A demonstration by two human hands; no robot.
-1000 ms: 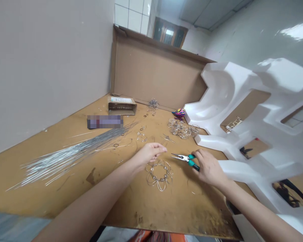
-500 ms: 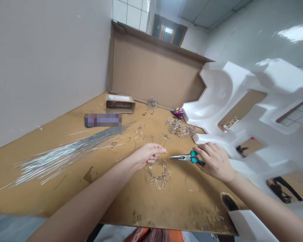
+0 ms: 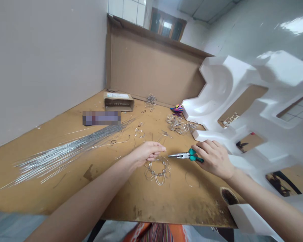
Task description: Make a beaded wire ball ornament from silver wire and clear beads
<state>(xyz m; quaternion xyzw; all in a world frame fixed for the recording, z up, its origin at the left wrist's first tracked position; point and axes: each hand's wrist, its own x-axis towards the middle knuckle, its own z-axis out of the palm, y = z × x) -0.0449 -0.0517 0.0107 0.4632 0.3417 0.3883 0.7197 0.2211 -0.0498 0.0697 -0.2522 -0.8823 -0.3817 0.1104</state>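
My left hand (image 3: 150, 152) is closed in a pinch, thumb against forefinger. What lies between its fingertips is too small to make out. Just below its curled fingers is a flower-shaped ring of looped wire with clear beads (image 3: 158, 172); its upper edge is partly covered by the hand, and I cannot tell whether they touch. My right hand (image 3: 213, 157) is wrapped round the green handles of long-nose pliers (image 3: 183, 155). Their jaws point left, a little short of my left fingertips. A thin curved wire (image 3: 192, 183) rests on the table below the pliers.
A bundle of straight wires (image 3: 65, 149) spreads across the left. Behind it are a blurred-out purple box (image 3: 102, 118) and a small open carton (image 3: 118, 102). A heap of wire pieces (image 3: 179, 125) lies beyond my hands. White foam packing (image 3: 214, 84) borders the right; cardboard (image 3: 154, 64) stands behind.
The whole view has shifted slightly. The pliers' tips sit marginally closer to my left fingertips. Both hands keep the same grip.
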